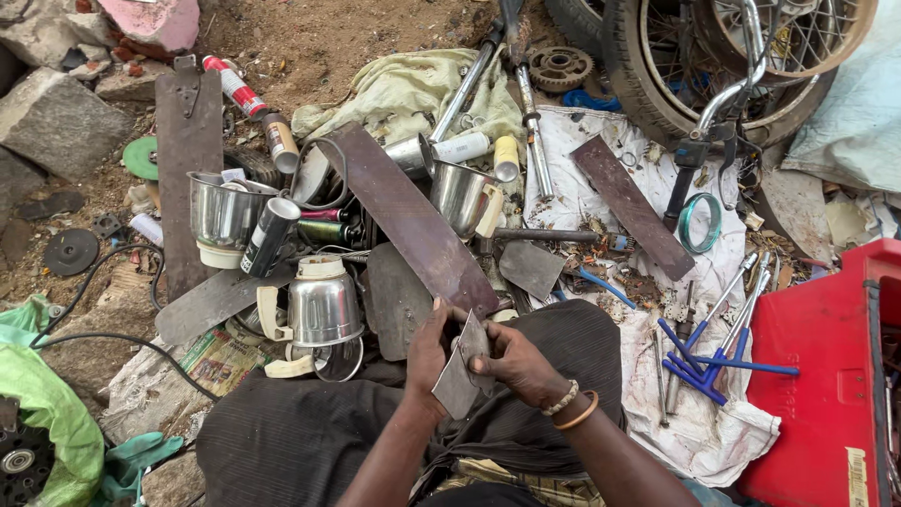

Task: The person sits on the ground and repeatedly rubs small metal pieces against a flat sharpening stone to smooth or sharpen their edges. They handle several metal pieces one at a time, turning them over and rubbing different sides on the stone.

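Both hands meet over the person's lap on a small flat metal plate [460, 376]. The left hand [427, 352] has its fingers closed around the plate's left edge, and the right hand [516, 361] pinches its right side, thumb on top.

Just ahead of the hands, a long rusty metal strip [408, 216] slants across the pile, its near end almost touching the plate. Beside it lie a dark curved sheet [394, 300] and a smaller grey sheet [530, 268].

Three steel jars stand in the clutter: one [324, 305] upside down near the left knee, one [221, 211] upright holding what looks like white paper, and one [460, 192] tipped, its contents hidden. A spray can [269, 235] leans against the upright jar.

Blue-handled wrenches [713, 352] lie on a stained white cloth [704, 432] beside a red toolbox [821, 376].
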Motion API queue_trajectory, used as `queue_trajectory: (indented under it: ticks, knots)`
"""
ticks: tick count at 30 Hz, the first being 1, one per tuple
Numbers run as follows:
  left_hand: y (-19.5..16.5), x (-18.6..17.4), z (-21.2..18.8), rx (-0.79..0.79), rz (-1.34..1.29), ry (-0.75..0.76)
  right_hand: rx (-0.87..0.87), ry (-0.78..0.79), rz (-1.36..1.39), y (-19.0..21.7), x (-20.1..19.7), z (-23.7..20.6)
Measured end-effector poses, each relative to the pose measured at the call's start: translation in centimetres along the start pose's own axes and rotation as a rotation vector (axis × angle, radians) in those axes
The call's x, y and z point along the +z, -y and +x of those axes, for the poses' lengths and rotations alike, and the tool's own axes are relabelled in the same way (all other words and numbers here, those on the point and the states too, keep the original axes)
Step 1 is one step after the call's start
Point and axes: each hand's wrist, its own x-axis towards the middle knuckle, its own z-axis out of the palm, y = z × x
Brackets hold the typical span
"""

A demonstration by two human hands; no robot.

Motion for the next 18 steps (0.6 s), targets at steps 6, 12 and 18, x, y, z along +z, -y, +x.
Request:
queue_trajectory:
  ticks: [6, 12, 18]
  knots:
    - [0.5, -0.7, -3.0, 0.205, 0.037, -0.128, -0.106, -0.025, -0.15, 0.0, 2.0, -0.8]
    - [0.7, -1.4, -0.9, 0.398, 0.103, -0.376, -0.231, -0.448, -0.528, 0.1, 6.7, -0.2]
    - [-0.6, -4.0, 7.7, 0.542, 0.324, -0.38, -0.506, -0.517, -0.81, -1.0, 10.8, 0.7]
